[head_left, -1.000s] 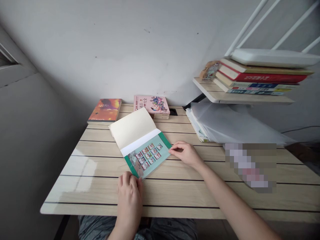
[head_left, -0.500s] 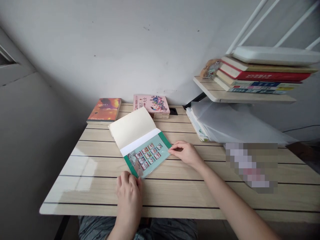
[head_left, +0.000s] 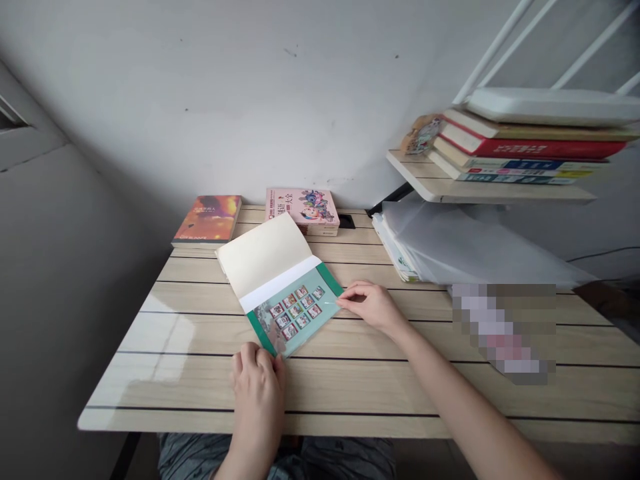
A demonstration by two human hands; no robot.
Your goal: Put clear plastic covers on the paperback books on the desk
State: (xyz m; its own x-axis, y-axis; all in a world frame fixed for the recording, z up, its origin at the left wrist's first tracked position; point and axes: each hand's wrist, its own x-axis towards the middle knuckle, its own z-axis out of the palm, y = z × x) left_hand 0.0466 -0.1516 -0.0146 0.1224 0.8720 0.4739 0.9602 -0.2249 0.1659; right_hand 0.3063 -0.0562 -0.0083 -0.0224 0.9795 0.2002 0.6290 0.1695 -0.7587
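An open book (head_left: 270, 257) lies at an angle on the table, with a blank cream leaf on its far side. Nearer me is its green cover flap (head_left: 300, 317), printed with several small pictures and shiny on top. My right hand (head_left: 370, 305) pinches the right edge of this flap between thumb and fingertips. At the flap's near corner rests my left hand (head_left: 257, 377), its fingers curled in and its thumb side by the corner. Its fingertips are hidden, so whether it grips the corner does not show.
Behind the open book are an orange book (head_left: 207, 220) and a stacked pink book (head_left: 305, 207). A raised shelf (head_left: 505, 192) on the right bears a pile of books (head_left: 540, 148). Below it lie papers under a clear plastic sheet (head_left: 460, 247), near a blurred-out item (head_left: 500, 333).
Both hands and the open book stay in place. Only the camera's view has shifted very slightly.
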